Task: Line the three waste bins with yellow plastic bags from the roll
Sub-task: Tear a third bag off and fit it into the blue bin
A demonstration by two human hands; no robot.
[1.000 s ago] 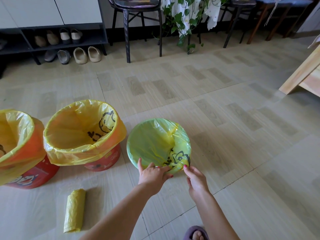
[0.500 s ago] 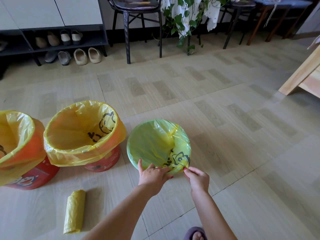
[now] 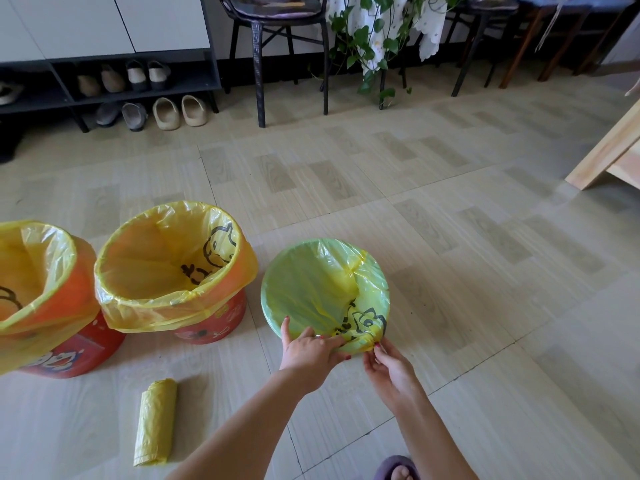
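Note:
Three bins stand in a row on the floor. The left red bin [image 3: 69, 355] and the middle red bin [image 3: 211, 323] each wear a yellow bag folded over the rim. The small green bin [image 3: 273, 317] on the right holds a yellow bag [image 3: 311, 285] with a black cartoon print. My left hand [image 3: 308, 351] grips the bag's edge at the near rim. Beside it, my right hand [image 3: 388, 365] pinches the bunched bag edge with its fingertips. The yellow bag roll [image 3: 156, 422] lies on the floor, near left.
A shoe rack [image 3: 104, 81] with slippers lines the back wall. Black chairs [image 3: 277, 36] and a trailing plant [image 3: 374, 39] stand behind. A wooden table leg [image 3: 609, 147] is at the right. My slippered foot [image 3: 398, 471] shows at the bottom edge.
My right hand has shifted along the near rim, first curling onto the bag edge, now pinching the gathered plastic from below. My left hand has stayed in place on the rim.

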